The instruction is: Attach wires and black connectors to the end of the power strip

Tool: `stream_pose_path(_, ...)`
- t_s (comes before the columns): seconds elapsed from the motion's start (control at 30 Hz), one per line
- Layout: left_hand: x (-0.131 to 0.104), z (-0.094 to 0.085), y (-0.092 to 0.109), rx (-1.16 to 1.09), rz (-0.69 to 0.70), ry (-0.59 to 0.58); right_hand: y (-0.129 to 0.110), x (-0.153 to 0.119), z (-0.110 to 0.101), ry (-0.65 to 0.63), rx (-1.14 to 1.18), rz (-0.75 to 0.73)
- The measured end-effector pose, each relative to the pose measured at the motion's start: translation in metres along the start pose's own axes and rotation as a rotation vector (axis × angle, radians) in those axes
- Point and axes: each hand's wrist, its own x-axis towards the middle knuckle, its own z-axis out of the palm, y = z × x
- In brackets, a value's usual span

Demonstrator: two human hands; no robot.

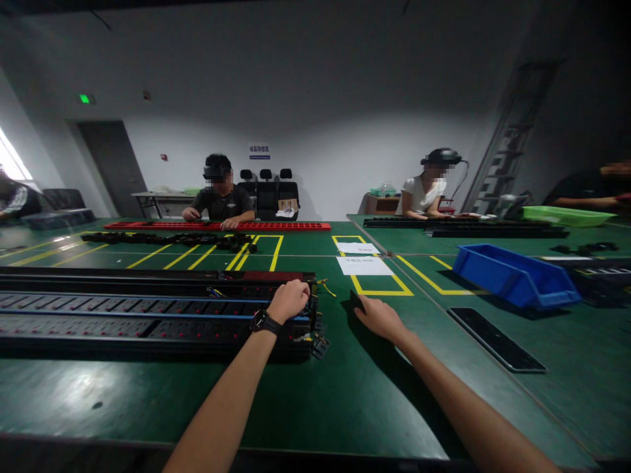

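Note:
Long black power strips with rows of sockets and red dots lie side by side on the left of the green table. My left hand, with a black watch at its wrist, is closed over the right end of one strip; its fingertips are partly hidden. Yellow wires stick out just past that end. A small black end piece sits at the near strip's end, tilted. To the right, low above the table, my right hand pinches a small flat black piece, its exact kind unclear.
Right of my hands are a black phone-like slab and a blue bin. Paper sheets lie ahead between yellow tape lines. Across the table, two people work near a red rail and black rails. A green tray stands far right.

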Motion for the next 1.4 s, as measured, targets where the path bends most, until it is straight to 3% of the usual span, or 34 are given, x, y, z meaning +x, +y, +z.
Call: stream_pose_path(1.4,-0.0003,-0.0025,0.0022,0.007,-0.010,-0.014,-0.0039,-0.0035,-0.0061,-0.009,-0.008,0.007)
